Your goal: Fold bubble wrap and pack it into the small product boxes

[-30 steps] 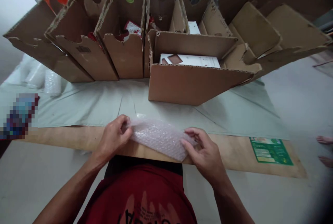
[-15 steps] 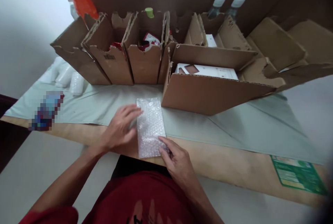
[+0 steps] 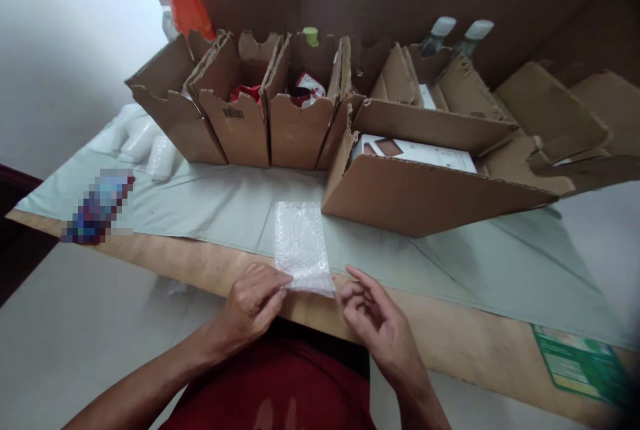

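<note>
The bubble wrap [image 3: 301, 240] is lying flat near the front of the desk [image 3: 450, 330], mostly on the cloth [image 3: 240, 197], its near edge resting over bare wood. The left hand [image 3: 254, 300] is pinching its near left corner between thumb and fingers. The right hand [image 3: 383, 327] is hovering just beside the near right corner, thumb and forefinger spreading apart. Behind, to the right, a carton [image 3: 440, 200] is holding a white box [image 3: 425, 155]; wrapped rolls [image 3: 161, 158] are lying farther left.
</note>
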